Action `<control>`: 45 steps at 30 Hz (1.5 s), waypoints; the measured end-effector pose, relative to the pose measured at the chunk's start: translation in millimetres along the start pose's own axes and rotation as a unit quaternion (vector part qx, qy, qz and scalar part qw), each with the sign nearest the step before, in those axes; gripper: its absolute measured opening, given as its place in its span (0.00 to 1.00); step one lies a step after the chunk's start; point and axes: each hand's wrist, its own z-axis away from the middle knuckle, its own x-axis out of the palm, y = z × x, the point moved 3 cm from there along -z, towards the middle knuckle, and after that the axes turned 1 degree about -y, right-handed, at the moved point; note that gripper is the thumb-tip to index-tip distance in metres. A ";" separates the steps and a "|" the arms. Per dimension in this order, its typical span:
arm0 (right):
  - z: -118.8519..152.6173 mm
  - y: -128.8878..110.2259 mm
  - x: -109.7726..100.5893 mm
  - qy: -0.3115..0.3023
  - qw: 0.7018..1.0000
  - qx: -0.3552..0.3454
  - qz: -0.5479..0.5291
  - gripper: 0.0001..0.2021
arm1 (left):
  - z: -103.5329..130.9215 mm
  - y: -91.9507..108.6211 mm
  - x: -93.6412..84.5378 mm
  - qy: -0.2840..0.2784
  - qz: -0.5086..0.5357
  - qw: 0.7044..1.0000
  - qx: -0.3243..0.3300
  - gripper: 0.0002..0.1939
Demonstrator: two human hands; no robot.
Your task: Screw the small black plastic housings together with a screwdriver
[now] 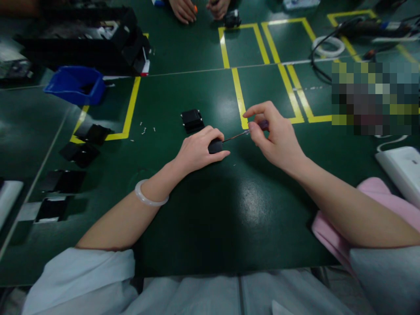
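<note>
If pressure were applied at this shallow slant, the thin-shafted tool (234, 137) could be skidded off the small black part (215, 146), which is gripped above the surface (200, 223) by curved fingers and thumb of the left hand (200, 148), the tool's handle being pinched in the loosely curled right hand (274, 134).

Black part (215, 146), screwdriver (236, 136) partly hidden; white box (402, 170) cropped

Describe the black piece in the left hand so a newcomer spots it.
On the dark green tabletop, find the left hand beyond the pale ring-shaped bracelet. Its fingers hold the small black blocky piece; unlike the rectangular black part just beyond, it faces a thin metal shaft.
</note>
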 end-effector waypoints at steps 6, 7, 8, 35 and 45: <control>0.1 0.6 -0.3 -0.018 0.999 0.031 -0.006 0.06 | 0.4 -0.5 0.0 0.002 0.001 1.000 0.001 0.21; 0.1 0.6 -0.3 -0.019 0.999 0.033 -0.004 0.06 | 0.5 -0.5 0.2 0.002 0.001 1.000 0.002 0.21; 0.2 0.7 -0.3 -0.018 0.999 0.031 -0.002 0.06 | 0.6 -0.5 0.3 0.002 0.002 1.000 0.003 0.20; 3.6 -1.3 1.9 0.003 0.999 -0.016 0.032 0.10 | -0.1 -0.1 -0.3 0.002 0.002 1.000 -0.002 0.20; 0.4 2.4 1.4 -0.005 0.999 0.014 -0.032 0.03 | 0.3 -0.3 0.9 0.005 0.001 1.000 0.003 0.20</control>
